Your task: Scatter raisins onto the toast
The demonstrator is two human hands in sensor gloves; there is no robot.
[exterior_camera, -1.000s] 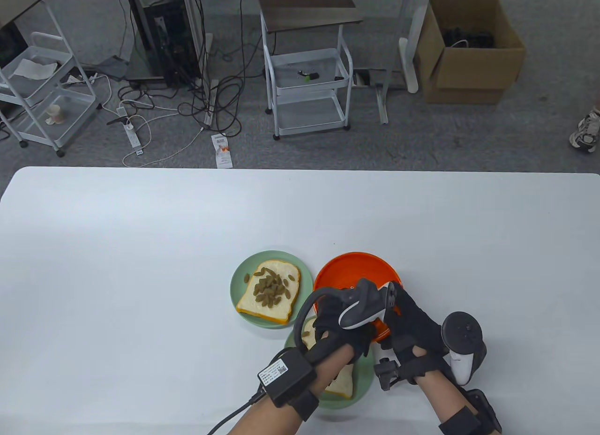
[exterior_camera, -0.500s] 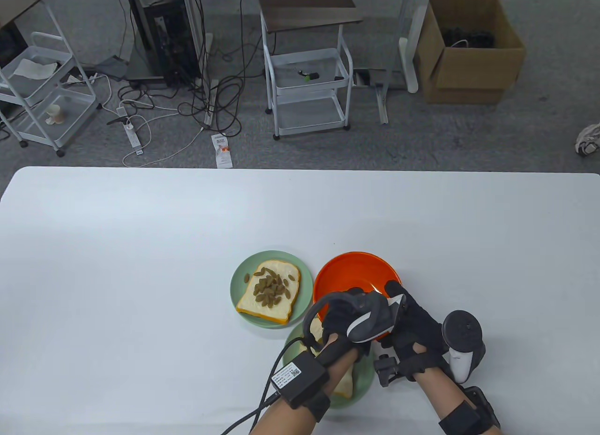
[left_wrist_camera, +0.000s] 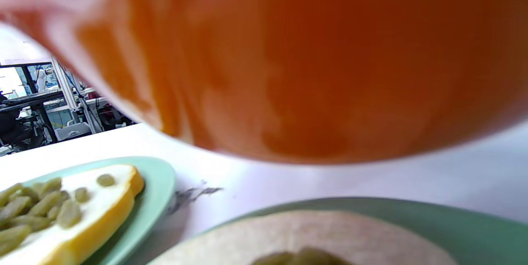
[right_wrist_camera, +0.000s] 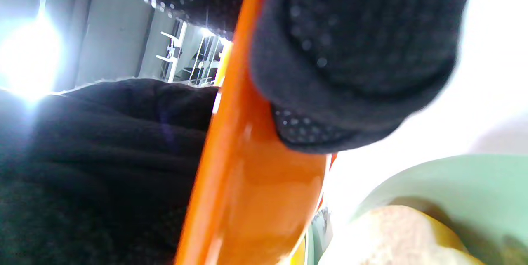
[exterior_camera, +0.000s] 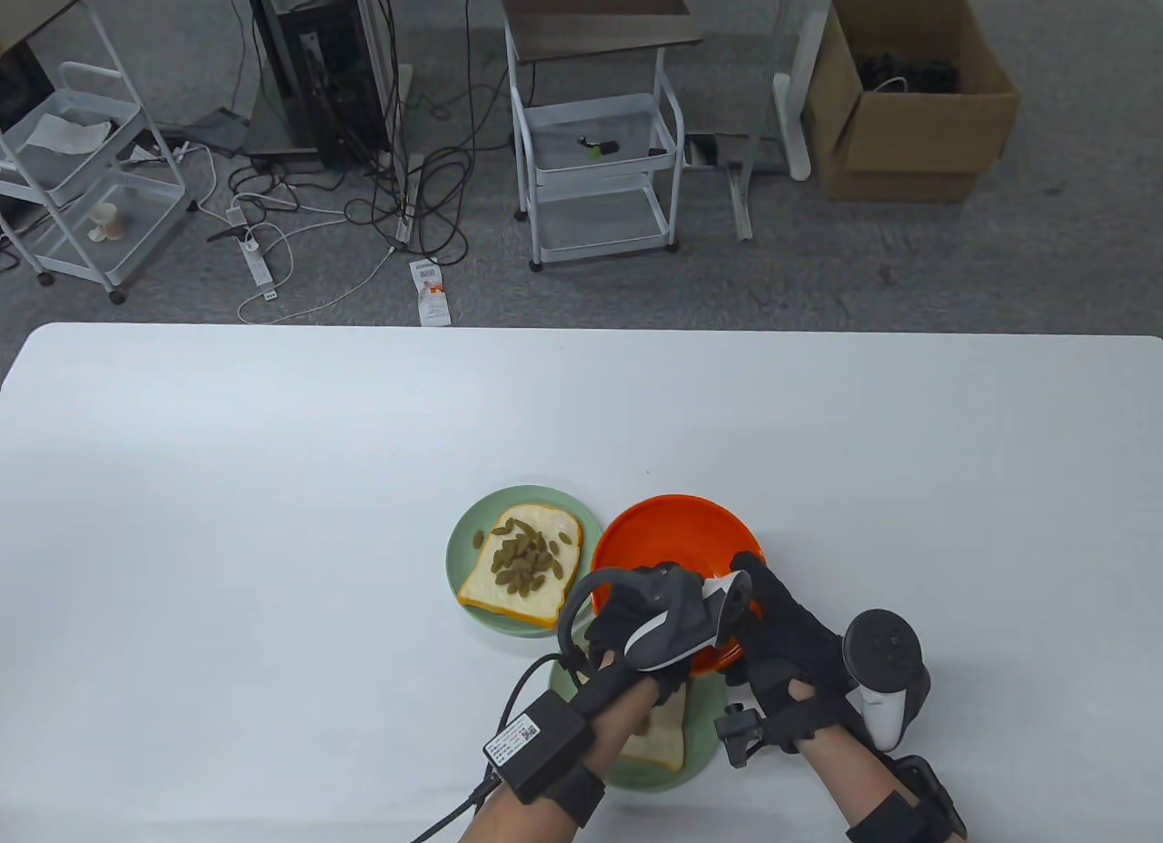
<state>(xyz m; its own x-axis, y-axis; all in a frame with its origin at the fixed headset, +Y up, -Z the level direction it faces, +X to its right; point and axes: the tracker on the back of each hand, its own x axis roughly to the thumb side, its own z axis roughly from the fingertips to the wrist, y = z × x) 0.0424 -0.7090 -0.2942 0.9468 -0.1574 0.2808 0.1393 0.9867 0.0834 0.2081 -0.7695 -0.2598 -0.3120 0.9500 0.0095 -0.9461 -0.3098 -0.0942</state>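
An orange bowl (exterior_camera: 668, 539) sits low and right of centre in the table view, raised off the white counter (exterior_camera: 273, 480) and tipped; the left wrist view shows its underside (left_wrist_camera: 288, 58) hanging clear above the surface. The right hand (exterior_camera: 786, 639) grips the bowl's rim at the lower right, and the right wrist view shows 1 gloved fingertip (right_wrist_camera: 354, 62) pressed on the outer wall of the rim (right_wrist_camera: 247, 166) with the rest of the glove on the inner side. The left hand (exterior_camera: 641, 620) is at the bowl's near rim, partly hidden under its tracker (exterior_camera: 677, 620); whether it is clenched or loose there cannot be told, nor whether it touches the bowl.

2 green plates lie on the counter. The far plate (exterior_camera: 468, 539), just left of the bowl, carries 1 slice of toast (exterior_camera: 522, 598) with a heap of greenish raisins (exterior_camera: 527, 552) on its middle and 1 or 2 strays near the plate's left edge. The near plate (exterior_camera: 704, 752), at the bottom centre of the frame, lies under the left forearm and below the bowl's lowered edge; its toast (exterior_camera: 663, 743) is mostly covered, but the left wrist view shows a few raisins (left_wrist_camera: 301, 256) on the slice at the bottom edge of that frame.

Beyond the counter, in the upper part of the table view, stand a white wire cart (exterior_camera: 595, 166) and a cardboard box (exterior_camera: 909, 98) on grey floor.
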